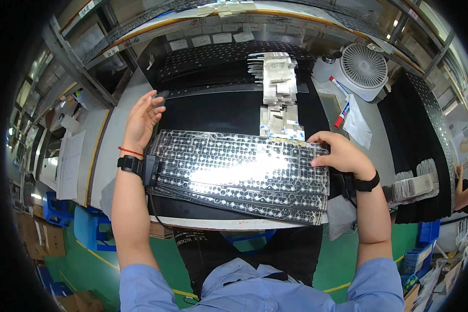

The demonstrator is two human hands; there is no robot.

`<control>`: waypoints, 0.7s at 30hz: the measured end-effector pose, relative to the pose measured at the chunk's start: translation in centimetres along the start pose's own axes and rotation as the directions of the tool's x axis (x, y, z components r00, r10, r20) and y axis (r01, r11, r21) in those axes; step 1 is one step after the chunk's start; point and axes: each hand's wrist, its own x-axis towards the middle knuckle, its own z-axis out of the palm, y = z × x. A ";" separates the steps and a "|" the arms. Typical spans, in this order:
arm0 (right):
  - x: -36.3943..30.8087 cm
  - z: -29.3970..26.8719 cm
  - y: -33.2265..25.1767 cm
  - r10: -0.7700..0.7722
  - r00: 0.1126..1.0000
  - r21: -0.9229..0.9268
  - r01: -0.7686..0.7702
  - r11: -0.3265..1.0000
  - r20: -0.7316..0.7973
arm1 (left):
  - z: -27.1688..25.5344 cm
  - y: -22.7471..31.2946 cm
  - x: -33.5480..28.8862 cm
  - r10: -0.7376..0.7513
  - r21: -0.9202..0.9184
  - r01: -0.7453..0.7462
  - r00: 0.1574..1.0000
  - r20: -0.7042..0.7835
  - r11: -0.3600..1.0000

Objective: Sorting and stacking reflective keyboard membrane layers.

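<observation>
A stack of keyboard membrane sheets [234, 182], clear with black and silvery circuit patterns, lies fanned on the black mat before me. Bright glare covers its middle. Above the stack's left end, my left hand [143, 118] is raised and open, holding nothing. At the upper right corner, my right hand [340, 153] touches the top sheet, thumb and forefinger spread apart; its other fingers are partly hidden. Pale connector tails [280, 93] with white labels overlap in a column behind the sheets. A black box with a cable [150, 170] is beside my left wrist.
A white fan [366, 70] stands at the back right. Near it lie red-capped markers [341, 115] and a white cloth [358, 122]. More black sheets [413, 130] hang over the right side. Metal shelving [73, 57] rises at the left, and another person's arm [465, 190] shows at far right.
</observation>
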 end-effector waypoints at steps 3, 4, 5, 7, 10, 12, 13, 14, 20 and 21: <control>0.4 -0.1 -0.1 0.063 0.996 0.014 -0.062 0.998 -0.069 | 0.0 0.1 -0.1 -0.018 0.028 0.018 1.000 0.013 0.999; 0.4 -0.2 -0.1 0.078 0.992 0.002 -0.078 0.997 -0.102 | 0.0 0.1 -0.1 -0.022 0.035 0.022 1.000 0.013 0.999; 0.5 -0.2 -0.1 0.095 0.987 0.054 -0.089 0.995 -0.131 | 0.1 0.1 -0.1 -0.033 0.042 0.032 0.999 0.011 0.999; 0.6 -0.2 -0.1 0.135 0.973 0.156 -0.106 0.982 -0.185 | 0.3 0.1 -0.2 -0.054 0.057 0.054 0.998 0.006 0.997; 0.6 -0.3 0.0 0.109 0.967 0.172 -0.070 0.983 -0.231 | 0.7 0.0 -0.3 -0.074 0.083 0.073 0.997 0.017 0.994; 0.6 -0.3 0.0 0.086 0.959 0.162 -0.044 0.986 -0.269 | 0.9 0.0 -0.3 -0.088 0.102 0.085 0.995 0.034 0.991; 0.6 -0.2 -0.1 0.070 0.954 0.147 -0.028 0.989 -0.290 | 1.0 0.1 -0.4 -0.095 0.113 0.090 0.995 0.041 0.989; 0.6 -0.2 -0.2 0.054 0.949 0.131 -0.013 0.991 -0.311 | 1.0 0.1 -0.4 -0.100 0.128 0.092 0.993 0.060 0.987; 0.5 -0.2 -0.6 0.076 0.919 0.141 -0.022 0.990 -0.386 | 1.5 0.4 -0.8 -0.156 0.222 0.121 0.977 0.147 0.968; 0.5 -0.3 -0.5 0.020 0.915 0.096 0.021 0.995 -0.403 | 1.6 0.4 -0.8 -0.160 0.229 0.124 0.976 0.148 0.966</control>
